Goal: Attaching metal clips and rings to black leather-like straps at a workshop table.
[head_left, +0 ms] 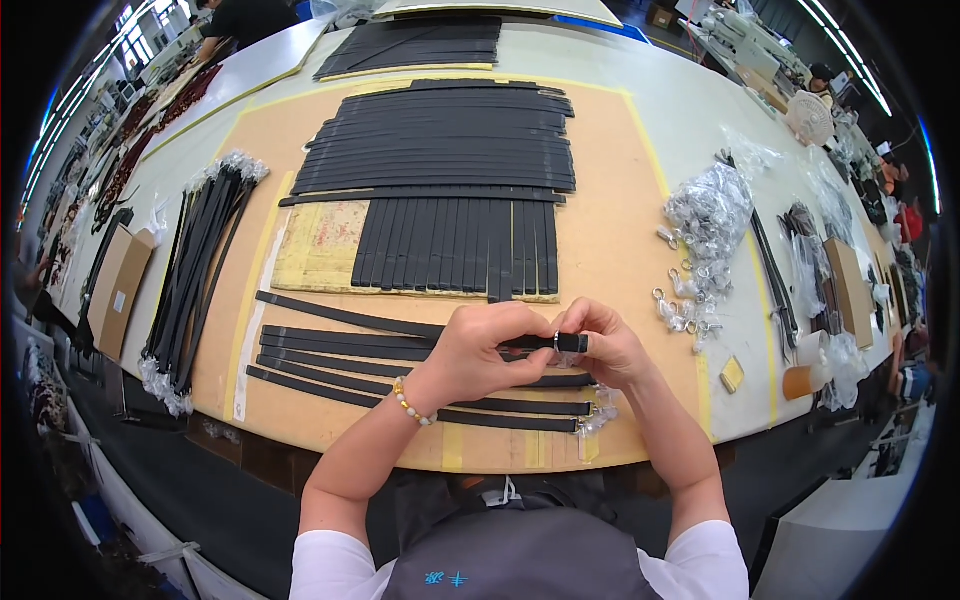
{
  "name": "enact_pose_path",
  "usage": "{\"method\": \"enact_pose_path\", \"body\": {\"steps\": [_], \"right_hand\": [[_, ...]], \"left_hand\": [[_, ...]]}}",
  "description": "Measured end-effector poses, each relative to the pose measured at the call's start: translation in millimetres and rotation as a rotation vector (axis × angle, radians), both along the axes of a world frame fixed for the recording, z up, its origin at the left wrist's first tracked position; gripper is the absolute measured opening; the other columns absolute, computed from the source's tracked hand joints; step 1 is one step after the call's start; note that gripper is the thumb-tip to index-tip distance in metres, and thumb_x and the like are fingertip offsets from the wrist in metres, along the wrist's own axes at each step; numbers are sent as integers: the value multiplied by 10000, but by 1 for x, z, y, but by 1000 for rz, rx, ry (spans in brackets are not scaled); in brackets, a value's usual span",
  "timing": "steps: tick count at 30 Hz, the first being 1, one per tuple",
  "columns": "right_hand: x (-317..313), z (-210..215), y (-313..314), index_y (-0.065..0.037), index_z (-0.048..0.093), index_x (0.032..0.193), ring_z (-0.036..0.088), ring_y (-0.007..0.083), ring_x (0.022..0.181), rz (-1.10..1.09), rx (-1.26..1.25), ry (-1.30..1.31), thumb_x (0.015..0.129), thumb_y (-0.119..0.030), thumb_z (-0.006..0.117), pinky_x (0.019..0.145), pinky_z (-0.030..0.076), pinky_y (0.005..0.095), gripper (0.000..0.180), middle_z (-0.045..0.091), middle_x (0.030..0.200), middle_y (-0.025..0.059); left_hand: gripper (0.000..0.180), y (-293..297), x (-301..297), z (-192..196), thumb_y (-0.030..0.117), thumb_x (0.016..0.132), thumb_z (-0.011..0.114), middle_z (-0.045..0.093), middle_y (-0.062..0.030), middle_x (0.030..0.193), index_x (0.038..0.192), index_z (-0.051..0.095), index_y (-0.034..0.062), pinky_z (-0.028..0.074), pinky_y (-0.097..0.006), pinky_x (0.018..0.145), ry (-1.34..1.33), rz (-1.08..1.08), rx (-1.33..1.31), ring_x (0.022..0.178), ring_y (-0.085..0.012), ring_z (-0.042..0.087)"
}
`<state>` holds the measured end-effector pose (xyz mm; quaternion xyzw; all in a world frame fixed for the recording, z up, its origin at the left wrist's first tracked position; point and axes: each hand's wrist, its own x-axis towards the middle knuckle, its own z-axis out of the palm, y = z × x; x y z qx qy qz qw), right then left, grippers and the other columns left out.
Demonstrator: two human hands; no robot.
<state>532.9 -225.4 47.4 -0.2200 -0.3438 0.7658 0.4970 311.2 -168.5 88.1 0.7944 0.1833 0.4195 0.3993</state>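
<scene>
Head view shows a large tan work board lying on the pale table, and everything here is placed against that board. Across its far half lies a wide stack of black straps, laid side to side; just nearer, a row of shorter black strips runs front to back over a yellowed sheet. Off the board's left edge lies a long bundle of bagged straps, with a brown cardboard box beyond it. Off the board's right edge sits a heap of small metal rings in clear bags.

Along the board's near edge lie several loose black straps. Above them both hands meet over one strap end. The left hand pinches the strap with its fingers closed on it; the right hand has its fingers curled around the tip, where a small metal ring circles the strap.

The step in hand looks like seating that ring on the strap end. The next move likely calls for a firm pinch and a steady slide, keeping the ring square to the strap.
</scene>
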Motion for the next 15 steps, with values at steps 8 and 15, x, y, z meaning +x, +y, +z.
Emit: {"method": "enact_pose_path", "body": {"steps": [8, 15], "right_hand": [[-7, 13, -3, -15, 627, 1077, 642, 77, 824, -63, -34, -417, 928, -137, 720, 707, 535, 228, 214, 668, 941, 22], [-12, 4, -6, -15, 664, 974, 593, 36, 781, -167, -22, -681, 921, -165, 728, 706, 477, 210, 171, 664, 863, -22]], "left_hand": [[172, 1, -2, -8, 19, 748, 790, 634, -25, 701, 900, 720, 56, 445, -253, 484, 97, 25, 101, 558, -108, 577], [190, -1, 5, -18, 65, 764, 796, 622, -43, 709, 913, 678, 60, 481, -281, 502, 235, 33, 186, 571, -140, 598]]}}
